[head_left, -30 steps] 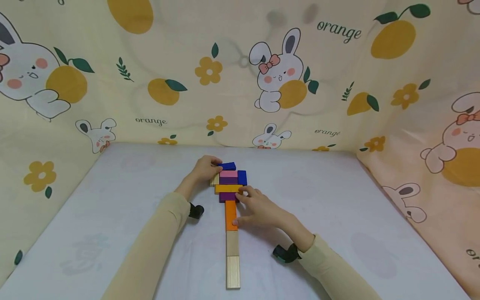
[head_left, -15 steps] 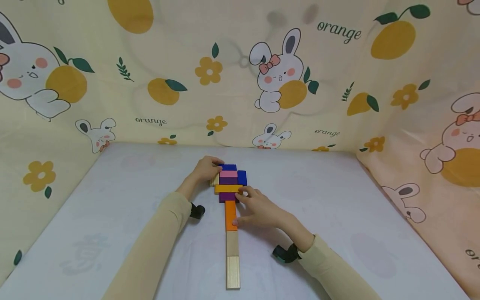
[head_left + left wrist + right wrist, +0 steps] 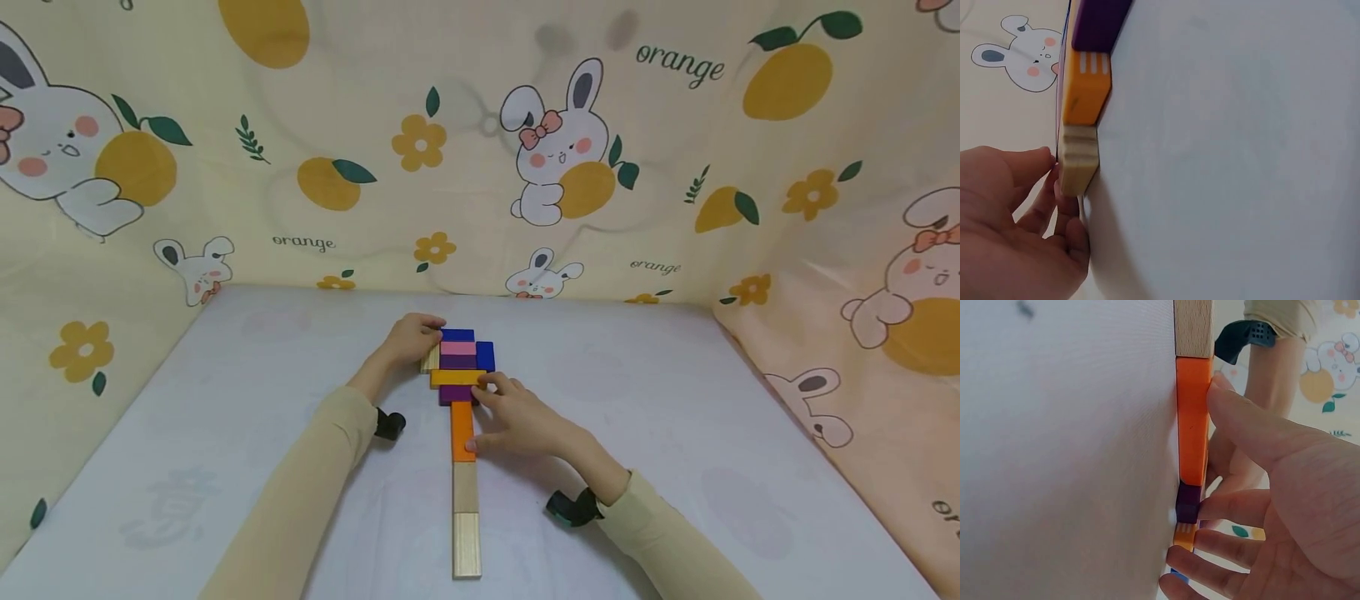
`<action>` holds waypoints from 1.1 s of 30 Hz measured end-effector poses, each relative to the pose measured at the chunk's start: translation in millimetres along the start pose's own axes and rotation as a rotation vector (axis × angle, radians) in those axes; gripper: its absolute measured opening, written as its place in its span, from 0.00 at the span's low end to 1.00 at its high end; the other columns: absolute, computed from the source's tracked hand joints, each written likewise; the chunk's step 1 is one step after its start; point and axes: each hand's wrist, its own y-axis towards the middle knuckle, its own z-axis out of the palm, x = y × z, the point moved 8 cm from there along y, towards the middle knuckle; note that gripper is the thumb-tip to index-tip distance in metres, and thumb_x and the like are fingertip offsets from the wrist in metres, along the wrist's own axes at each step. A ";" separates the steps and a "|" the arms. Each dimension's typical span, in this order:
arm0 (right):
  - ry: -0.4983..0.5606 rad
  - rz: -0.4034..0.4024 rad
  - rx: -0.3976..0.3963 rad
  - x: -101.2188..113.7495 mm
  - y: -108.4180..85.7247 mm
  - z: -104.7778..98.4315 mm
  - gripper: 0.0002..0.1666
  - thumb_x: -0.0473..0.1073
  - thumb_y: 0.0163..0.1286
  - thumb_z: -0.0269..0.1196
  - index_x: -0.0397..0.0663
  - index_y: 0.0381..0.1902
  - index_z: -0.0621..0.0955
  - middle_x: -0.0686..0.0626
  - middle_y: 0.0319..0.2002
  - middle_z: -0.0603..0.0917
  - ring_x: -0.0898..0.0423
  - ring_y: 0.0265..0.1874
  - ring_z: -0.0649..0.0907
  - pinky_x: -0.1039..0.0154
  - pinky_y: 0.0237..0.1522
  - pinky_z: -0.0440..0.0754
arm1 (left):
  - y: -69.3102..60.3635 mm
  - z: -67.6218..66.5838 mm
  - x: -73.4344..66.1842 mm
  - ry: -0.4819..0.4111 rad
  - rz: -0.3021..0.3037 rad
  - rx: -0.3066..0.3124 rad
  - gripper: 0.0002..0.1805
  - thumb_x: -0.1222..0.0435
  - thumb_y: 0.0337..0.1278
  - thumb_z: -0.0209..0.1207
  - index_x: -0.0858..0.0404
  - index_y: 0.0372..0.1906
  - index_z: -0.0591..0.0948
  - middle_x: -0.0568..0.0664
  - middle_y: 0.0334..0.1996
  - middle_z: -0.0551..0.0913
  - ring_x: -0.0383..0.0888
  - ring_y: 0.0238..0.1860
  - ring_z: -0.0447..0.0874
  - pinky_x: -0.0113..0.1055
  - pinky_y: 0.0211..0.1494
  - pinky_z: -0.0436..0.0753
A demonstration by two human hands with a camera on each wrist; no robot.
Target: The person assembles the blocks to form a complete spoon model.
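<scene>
Wooden blocks lie in one flat column on the white surface. At its far end a blue block lies level above a pink block, and my left hand pinches its left end between thumb and fingers. Just below that hand, a plain wood block stands beside a purple block. My right hand rests at the column's right side with fingers spread. Its thumb touches the orange block; its fingertips touch the yellow block and the lower purple block.
Another blue block stands at the right of the pink and purple blocks. Two plain blocks, a farther one and a nearer one, continue the column toward me. A printed cloth hangs behind the white surface.
The far blue block was tilted one second ago; my left hand has turned it straight, and it now lies level against the pink block. My right hand has stayed in place.
</scene>
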 end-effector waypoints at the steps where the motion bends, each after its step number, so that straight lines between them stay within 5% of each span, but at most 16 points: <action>1: -0.002 0.001 0.001 -0.1 -0.1 -0.1 0.52 0.67 0.59 0.67 0.40 0.71 0.69 0.40 0.69 0.64 0.41 0.65 0.67 0.45 0.63 0.68 | -1.2 -1.8 -0.1 -0.003 0.001 -0.003 0.20 0.64 0.74 0.50 0.65 0.64 0.76 0.58 0.60 0.77 0.55 0.61 0.72 0.50 0.66 0.68; 6: -0.027 0.011 0.011 -0.9 -1.4 -0.1 0.52 0.68 0.61 0.66 0.40 0.71 0.68 0.40 0.70 0.63 0.41 0.66 0.66 0.45 0.63 0.68 | -10.1 -14.4 -2.4 0.011 0.022 -0.041 0.22 0.61 0.74 0.49 0.68 0.65 0.74 0.60 0.62 0.73 0.55 0.58 0.72 0.49 0.64 0.69; 11: -0.047 0.020 0.021 -1.0 -3.1 0.0 0.51 0.67 0.63 0.65 0.40 0.72 0.67 0.39 0.72 0.61 0.40 0.67 0.66 0.44 0.63 0.68 | -25.3 -30.4 -8.8 0.104 0.117 -0.109 0.22 0.61 0.72 0.52 0.71 0.62 0.75 0.64 0.60 0.72 0.57 0.54 0.71 0.50 0.61 0.71; 18: -0.071 0.018 0.026 -0.2 -3.8 -2.0 0.50 0.66 0.63 0.64 0.39 0.72 0.66 0.39 0.72 0.60 0.40 0.67 0.66 0.45 0.63 0.68 | -54.2 -43.2 -12.7 0.177 0.207 -0.093 0.19 0.63 0.72 0.54 0.71 0.60 0.77 0.65 0.60 0.71 0.61 0.57 0.71 0.52 0.59 0.72; 27: -0.021 0.051 0.045 -9.5 -6.6 -2.1 0.51 0.69 0.63 0.63 0.47 0.75 0.63 0.41 0.74 0.58 0.42 0.68 0.64 0.45 0.64 0.67 | -93.7 -38.9 -33.4 0.176 0.278 -0.022 0.18 0.60 0.73 0.54 0.65 0.58 0.78 0.61 0.61 0.71 0.60 0.60 0.66 0.56 0.61 0.69; 33: -0.029 0.052 0.050 -9.2 -10.4 -5.8 0.51 0.67 0.64 0.64 0.47 0.75 0.63 0.41 0.74 0.57 0.42 0.69 0.64 0.45 0.64 0.67 | -114.6 -37.1 -42.8 0.289 0.328 -0.040 0.19 0.58 0.73 0.53 0.66 0.57 0.79 0.62 0.61 0.70 0.60 0.61 0.64 0.57 0.62 0.66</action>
